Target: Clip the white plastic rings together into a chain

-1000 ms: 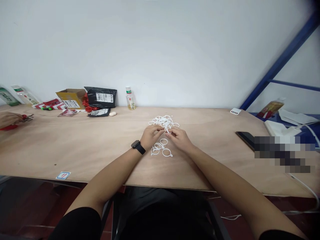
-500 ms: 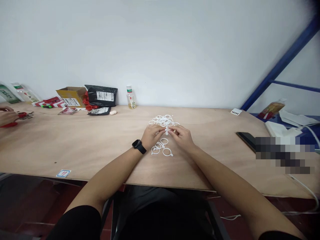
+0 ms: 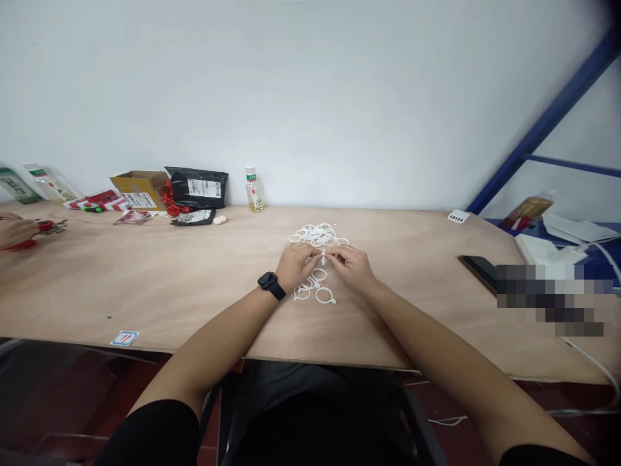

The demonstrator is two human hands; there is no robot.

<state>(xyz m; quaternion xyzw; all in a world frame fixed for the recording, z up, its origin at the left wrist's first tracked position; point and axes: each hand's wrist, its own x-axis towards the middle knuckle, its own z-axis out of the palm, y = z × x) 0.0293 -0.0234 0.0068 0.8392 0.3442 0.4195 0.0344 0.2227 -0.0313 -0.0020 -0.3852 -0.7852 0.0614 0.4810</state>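
Observation:
Between my two hands is a small white plastic piece (image 3: 323,257), seemingly one of the white curtain rings, held edge-on above the table. My left hand (image 3: 297,264), with a black watch at its wrist, pinches it from the left. From the right, the thumb and fingers of my right hand (image 3: 353,266) close on the same piece. A heap of white curtain rings (image 3: 315,233) lies just beyond my fingertips. Nearer to me, several more rings (image 3: 325,296) with small round tabs lie loose on the table, some overlapping. Fingers partly hide the held piece.
Along the wall stand a drink bottle (image 3: 254,191), a black parcel bag (image 3: 198,188) and an open cardboard box (image 3: 140,189). A phone (image 3: 478,272) and a white charger block (image 3: 458,216) lie at the right. Another person's hand (image 3: 17,232) is at the far left.
The held white piece has turned slightly and looks narrower between my fingertips. Both hands stay in nearly the same place, and the loose rings have not moved.

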